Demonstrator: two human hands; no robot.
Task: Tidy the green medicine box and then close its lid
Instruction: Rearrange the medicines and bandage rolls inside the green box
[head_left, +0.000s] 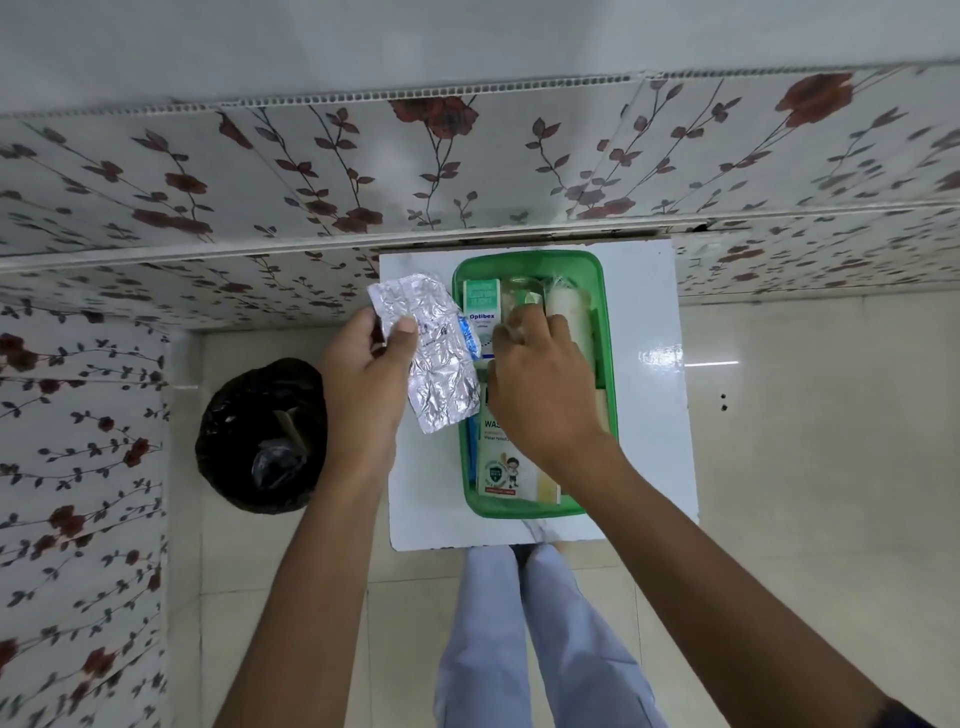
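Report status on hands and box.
Left hand holds crinkled silver foil blister strips. Right hand reaches into open green plastic medicine box, grip unclear. No lid seen.

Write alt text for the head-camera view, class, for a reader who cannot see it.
A person's left hand holds crumpled silver blister strips beside an open green medicine box on a small white table, while the right hand reaches in among cartons. A black-lined bin stands on the floor to the left.
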